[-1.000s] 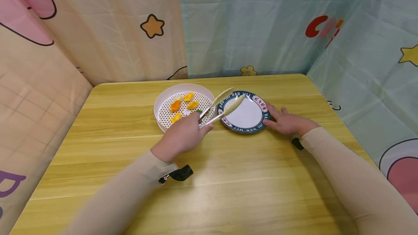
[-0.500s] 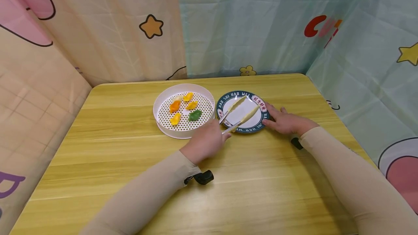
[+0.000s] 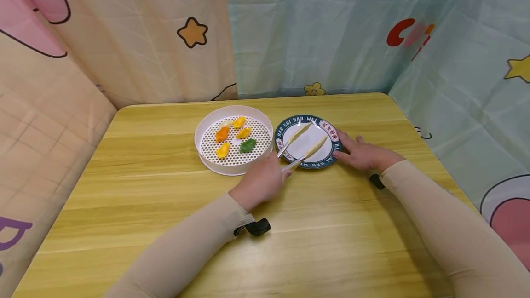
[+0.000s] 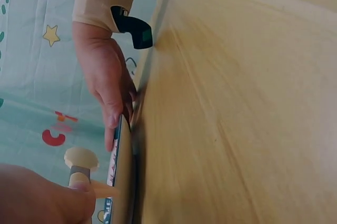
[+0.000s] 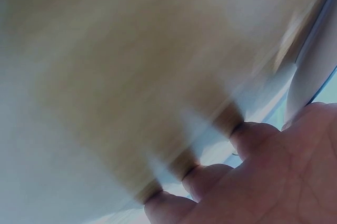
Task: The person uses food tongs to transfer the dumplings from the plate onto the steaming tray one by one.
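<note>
My left hand (image 3: 262,180) grips a pair of tongs (image 3: 315,147) with metal arms and beige tips. The tips are spread, with nothing between them, over the white middle of a round plate (image 3: 299,119) with a dark teal, lettered rim. At the plate's right edge, the fingers of my right hand (image 3: 362,154) rest against the rim, thumb toward the front. To the left stands a white round steamer tray (image 3: 223,169) with a perforated floor. In it lie dumpling-shaped pieces: a green one (image 3: 248,146), an orange one (image 3: 222,134), a whitish one and several yellow ones (image 3: 222,150).
The tray and plate sit side by side near the far part of a wood-grain table (image 3: 323,247). Printed curtains (image 3: 310,26) hang close behind the table and along both sides. A black camera mount (image 3: 257,227) sticks out under my left wrist.
My left hand has moved right with the tongs, from over the tray to over the plate, uncovering the green dumpling. During the last half second little has moved. My right hand has stayed put.
</note>
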A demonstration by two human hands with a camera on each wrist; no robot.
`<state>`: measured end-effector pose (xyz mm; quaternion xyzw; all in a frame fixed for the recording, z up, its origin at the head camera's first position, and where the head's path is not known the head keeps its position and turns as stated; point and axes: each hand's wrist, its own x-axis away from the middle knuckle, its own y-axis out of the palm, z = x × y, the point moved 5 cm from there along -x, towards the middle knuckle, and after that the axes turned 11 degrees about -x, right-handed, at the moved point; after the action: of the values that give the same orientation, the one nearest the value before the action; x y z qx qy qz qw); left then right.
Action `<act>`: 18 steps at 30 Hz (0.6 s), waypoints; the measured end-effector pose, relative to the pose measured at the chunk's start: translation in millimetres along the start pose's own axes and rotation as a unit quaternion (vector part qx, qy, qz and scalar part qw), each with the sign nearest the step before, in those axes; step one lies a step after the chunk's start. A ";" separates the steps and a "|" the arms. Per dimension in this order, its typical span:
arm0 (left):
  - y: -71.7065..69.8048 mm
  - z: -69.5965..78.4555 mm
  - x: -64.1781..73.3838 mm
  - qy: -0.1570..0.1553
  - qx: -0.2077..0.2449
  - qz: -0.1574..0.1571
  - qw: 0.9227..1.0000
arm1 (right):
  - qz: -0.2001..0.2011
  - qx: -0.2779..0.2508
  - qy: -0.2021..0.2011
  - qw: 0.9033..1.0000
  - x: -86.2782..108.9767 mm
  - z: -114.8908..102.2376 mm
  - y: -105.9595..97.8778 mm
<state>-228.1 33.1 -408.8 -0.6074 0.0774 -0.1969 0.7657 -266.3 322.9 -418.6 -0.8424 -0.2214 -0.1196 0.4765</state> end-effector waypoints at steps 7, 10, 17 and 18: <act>5.5 -2.4 5.7 -0.012 0.012 -0.039 0.999 | -0.002 0.003 0.006 1.000 0.8 -0.9 -0.8; 7.4 -4.0 5.4 -0.018 0.014 -0.044 0.999 | -0.003 0.005 0.011 1.000 1.6 -0.8 -0.7; 8.8 -6.6 4.7 -0.022 0.006 -0.044 0.999 | -0.002 0.002 0.009 1.000 1.5 -0.4 -0.1; 8.6 -6.7 4.6 -0.020 -0.001 -0.042 0.999 | -0.002 0.001 0.008 1.000 1.3 -0.2 -0.1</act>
<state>-224.4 26.8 -418.2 -0.6146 0.0363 -0.2163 0.7577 -265.2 323.1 -417.8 -0.8404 -0.2195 -0.1268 0.4791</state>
